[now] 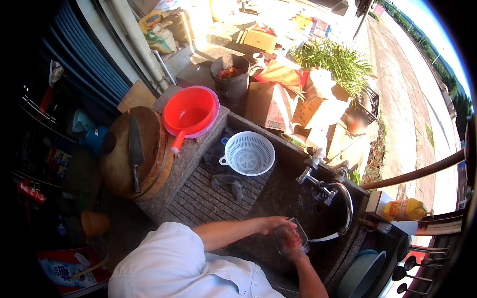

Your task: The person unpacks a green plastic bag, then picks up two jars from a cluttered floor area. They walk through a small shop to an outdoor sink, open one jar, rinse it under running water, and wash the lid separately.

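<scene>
Over the dark stone sink point(268, 208), my left hand point(275, 224) grips the far left edge of a clear plastic container point(303, 232). My right hand point(292, 242) is at the same container, its fingers blurred. Something red shows around those fingers, too unclear to name. From the curved chrome faucet point(349, 212), a stream of water point(323, 238) runs toward the container. A white plastic colander point(249, 153) stands upright on the sink's ribbed drainboard point(203, 193), with a crumpled dark plastic bag point(229, 184) in front of it.
A kitchen knife point(135, 149) lies on a round wooden chopping block point(154, 182). Beside it stands a red long-handled basin point(190, 111). Yellow bottle point(406, 210), blue-grey basin point(363, 275) and hanging ladles point(411, 262) are at right. Beyond the sink sit a bucket point(231, 87) and cardboard boxes point(261, 104).
</scene>
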`<state>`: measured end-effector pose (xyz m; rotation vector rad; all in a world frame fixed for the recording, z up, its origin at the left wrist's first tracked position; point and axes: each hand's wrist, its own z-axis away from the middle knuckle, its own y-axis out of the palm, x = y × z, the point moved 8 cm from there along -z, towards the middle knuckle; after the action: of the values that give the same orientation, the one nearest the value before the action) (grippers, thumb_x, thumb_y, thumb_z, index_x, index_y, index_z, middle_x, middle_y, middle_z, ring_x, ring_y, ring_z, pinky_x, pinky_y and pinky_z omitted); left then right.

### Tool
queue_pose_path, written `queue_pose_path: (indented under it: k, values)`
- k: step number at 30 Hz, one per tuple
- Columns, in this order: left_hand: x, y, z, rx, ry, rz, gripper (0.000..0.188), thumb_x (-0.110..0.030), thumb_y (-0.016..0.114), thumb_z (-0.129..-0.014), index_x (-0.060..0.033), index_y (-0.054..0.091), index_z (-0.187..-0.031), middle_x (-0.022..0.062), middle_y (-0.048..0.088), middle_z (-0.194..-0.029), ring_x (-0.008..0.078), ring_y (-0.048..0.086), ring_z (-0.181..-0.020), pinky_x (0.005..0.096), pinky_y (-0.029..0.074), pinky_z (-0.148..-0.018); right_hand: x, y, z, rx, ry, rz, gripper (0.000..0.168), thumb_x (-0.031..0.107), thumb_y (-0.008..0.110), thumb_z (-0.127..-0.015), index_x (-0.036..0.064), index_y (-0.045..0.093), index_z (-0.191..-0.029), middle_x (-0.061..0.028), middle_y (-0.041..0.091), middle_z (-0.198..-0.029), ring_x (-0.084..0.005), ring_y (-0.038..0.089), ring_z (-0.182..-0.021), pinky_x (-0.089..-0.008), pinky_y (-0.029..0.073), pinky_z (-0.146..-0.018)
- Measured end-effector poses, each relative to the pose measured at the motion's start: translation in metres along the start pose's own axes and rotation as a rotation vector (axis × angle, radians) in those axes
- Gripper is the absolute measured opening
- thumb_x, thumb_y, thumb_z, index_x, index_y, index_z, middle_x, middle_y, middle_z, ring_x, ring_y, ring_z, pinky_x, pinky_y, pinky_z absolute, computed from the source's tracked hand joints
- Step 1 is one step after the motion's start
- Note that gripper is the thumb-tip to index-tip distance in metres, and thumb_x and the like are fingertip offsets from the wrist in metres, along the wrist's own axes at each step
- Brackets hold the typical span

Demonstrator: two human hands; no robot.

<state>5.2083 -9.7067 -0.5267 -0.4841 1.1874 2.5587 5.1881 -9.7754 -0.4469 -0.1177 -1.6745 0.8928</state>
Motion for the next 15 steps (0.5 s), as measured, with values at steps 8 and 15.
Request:
queue_pose_path:
  k: [8, 15]
  values:
    - [-0.001, -0.004, -0.005, 0.011, 0.082, 0.029, 0.056, -0.049, 0.07, -0.085, -0.0105, 0.061, -0.125, 0.01, 0.063, -0.126, 0.0252, 0.055, -0.121, 0.0568, 0.039, -0.104, -0.061, 0.039, 0.023, -0.016, 0.577, -1.147, 0.03, 0.008, 0.059, -0.094, 0.007, 0.059, -0.124, -0.0066, 0.063, -0.12, -0.0225, 0.062, -0.111, -0.0348, 0.05, -0.098]
    - [-0.013, 0.016, 0.017, 0.108, 0.039, 0.24, 0.043, -0.046, 0.068, -0.088, -0.0149, 0.065, -0.118, 0.0032, 0.069, -0.113, 0.0204, 0.063, -0.107, 0.0501, 0.048, -0.094, -0.037, 0.012, 0.017, -0.485, 0.765, -1.818, 0.03, 0.013, 0.06, -0.094, 0.007, 0.06, -0.123, -0.0092, 0.065, -0.117, -0.0247, 0.063, -0.108, -0.0389, 0.052, -0.098]
